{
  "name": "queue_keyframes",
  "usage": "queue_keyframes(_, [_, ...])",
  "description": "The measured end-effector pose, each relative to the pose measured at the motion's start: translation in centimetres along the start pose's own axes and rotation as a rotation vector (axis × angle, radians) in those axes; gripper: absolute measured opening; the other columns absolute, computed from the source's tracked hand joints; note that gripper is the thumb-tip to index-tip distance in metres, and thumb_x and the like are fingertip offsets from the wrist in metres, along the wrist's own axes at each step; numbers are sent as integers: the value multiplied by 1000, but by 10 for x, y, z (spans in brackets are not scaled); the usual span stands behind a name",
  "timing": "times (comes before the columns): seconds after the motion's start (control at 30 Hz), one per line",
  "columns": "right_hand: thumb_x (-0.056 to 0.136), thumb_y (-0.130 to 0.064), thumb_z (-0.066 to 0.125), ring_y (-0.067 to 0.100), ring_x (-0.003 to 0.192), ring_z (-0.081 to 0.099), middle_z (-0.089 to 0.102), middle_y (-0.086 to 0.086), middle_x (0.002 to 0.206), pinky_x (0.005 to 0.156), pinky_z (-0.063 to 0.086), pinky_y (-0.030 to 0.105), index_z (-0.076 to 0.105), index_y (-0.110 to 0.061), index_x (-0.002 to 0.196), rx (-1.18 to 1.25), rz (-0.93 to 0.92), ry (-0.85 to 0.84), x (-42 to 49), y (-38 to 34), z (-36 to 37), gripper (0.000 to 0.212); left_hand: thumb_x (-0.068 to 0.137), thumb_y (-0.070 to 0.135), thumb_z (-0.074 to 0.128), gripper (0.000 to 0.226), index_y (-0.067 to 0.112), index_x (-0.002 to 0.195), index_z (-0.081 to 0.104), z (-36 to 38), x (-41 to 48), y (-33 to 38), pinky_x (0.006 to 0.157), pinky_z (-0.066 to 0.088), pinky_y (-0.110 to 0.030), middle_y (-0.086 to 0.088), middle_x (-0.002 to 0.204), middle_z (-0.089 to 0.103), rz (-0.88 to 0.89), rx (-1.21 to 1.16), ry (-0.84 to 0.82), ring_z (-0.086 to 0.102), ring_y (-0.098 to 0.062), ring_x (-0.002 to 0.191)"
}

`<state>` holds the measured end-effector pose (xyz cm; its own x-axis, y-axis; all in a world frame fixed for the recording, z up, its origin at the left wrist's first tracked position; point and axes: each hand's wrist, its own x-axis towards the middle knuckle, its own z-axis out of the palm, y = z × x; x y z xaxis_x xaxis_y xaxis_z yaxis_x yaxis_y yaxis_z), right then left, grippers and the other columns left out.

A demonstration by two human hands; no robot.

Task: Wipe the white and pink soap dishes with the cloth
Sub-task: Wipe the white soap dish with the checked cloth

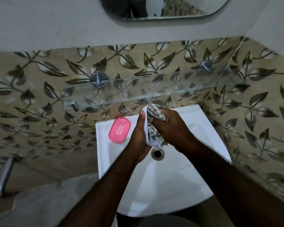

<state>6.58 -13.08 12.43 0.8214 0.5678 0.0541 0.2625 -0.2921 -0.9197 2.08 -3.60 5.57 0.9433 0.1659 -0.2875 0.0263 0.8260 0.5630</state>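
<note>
Left hand [138, 136] grips white soap dish [145, 128] on edge over sink [170, 181]. Right hand [169, 126] clutches checked cloth [154, 113], pressed into the dish. Pink soap dish [120, 129] sits on sink rim, just left of left hand.

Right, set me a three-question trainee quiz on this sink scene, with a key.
1. Fill in: the right hand presses the checked ____ into the white soap dish.
2. Which grips the white soap dish? A) left hand B) right hand C) neither
3. True or false: the pink soap dish lies on the sink rim, touched by neither of the hands.

Key: 1 cloth; 2 A; 3 true.
</note>
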Motion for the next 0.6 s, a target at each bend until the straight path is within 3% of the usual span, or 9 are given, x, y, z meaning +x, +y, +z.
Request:
queue_keyframes(0.07, [88,-2,63,20,81,68,72,10,86,74,55,35,67,-4,92,-147,-82,-115,1,0,-6,6,96,56,40,49,28,93,80,-3,0,4,73,60,-30,-1,100,78,-4,71,16,73,-14,96])
queue_keyframes(0.13, [87,-1,63,2,65,63,66,-2,76,57,48,17,65,-11,82,-262,-137,-228,0,-2,-12,12,95,59,40,52,21,100,75,-5,3,9,66,61,-29,5,99,75,1,153,59,70,-10,93])
queue_keyframes(0.2, [83,1,64,7,68,60,63,2,78,61,46,25,67,-8,79,-438,-214,-341,-5,-1,-14,10,96,58,40,54,19,89,76,-7,7,13,58,61,-29,1,87,78,14,147,100,74,-12,82])
queue_keyframes(0.27, [78,-1,64,22,84,62,64,8,90,71,46,35,71,-11,90,-656,-305,-432,-14,4,-12,17,95,59,41,54,26,81,81,-10,9,14,60,61,-33,-4,88,79,1,227,77,76,-18,82])
queue_keyframes(0.33, [76,-1,60,27,89,60,62,5,96,72,47,37,70,-19,97,-769,-356,-436,-21,8,-9,29,94,61,42,48,33,85,81,-11,6,13,64,60,-33,-6,96,78,-8,274,52,75,-20,89])
queue_keyframes(0.43, [73,0,59,27,92,61,62,2,99,73,50,39,70,-26,100,-808,-307,-393,-19,12,-9,39,94,61,41,51,29,90,80,-10,6,12,68,60,-34,-5,97,78,-11,262,38,75,-20,90])
queue_keyframes(0.5, [72,3,61,25,87,64,68,4,94,70,52,32,71,-20,98,-658,-177,-319,-14,18,-12,36,94,64,38,55,23,102,74,-9,9,10,73,60,-36,-4,96,78,-33,262,42,74,-20,92])
queue_keyframes(0.6, [72,10,70,18,70,64,68,10,89,53,51,23,62,-10,102,-14,200,-166,-10,22,-23,37,95,64,35,57,17,114,61,-12,4,8,72,60,-37,-11,101,77,-62,176,-1,74,-24,95])
